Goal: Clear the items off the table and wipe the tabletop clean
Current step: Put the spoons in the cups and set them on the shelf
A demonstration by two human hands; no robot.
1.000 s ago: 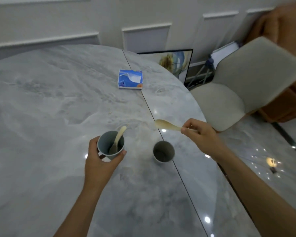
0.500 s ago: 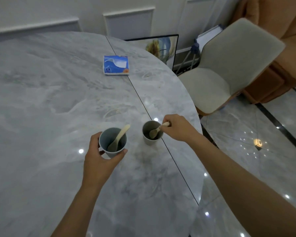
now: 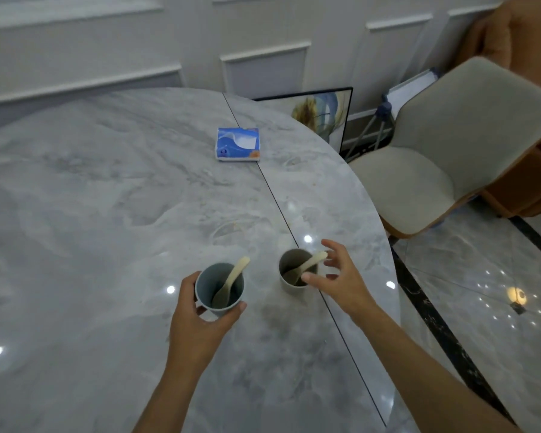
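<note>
Marble tabletop (image 3: 107, 214), panelled wall (image 3: 263, 32), cushioned chair (image 3: 434, 151)

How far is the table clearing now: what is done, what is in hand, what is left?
Done: a spoon stands in the left cup and a second spoon in the right cup. In hand: the left hand grips the left cup; the right hand is open beside the right cup. Left: carry away both cups and the tissue pack, then wipe the ring marks off the table.

Glossy grey marble tabletop (image 3: 107, 214), matt smooth cups (image 3: 219, 289), pale wood-like spoons (image 3: 236, 275), shiny plastic-wrapped tissue pack (image 3: 238, 148)
</note>
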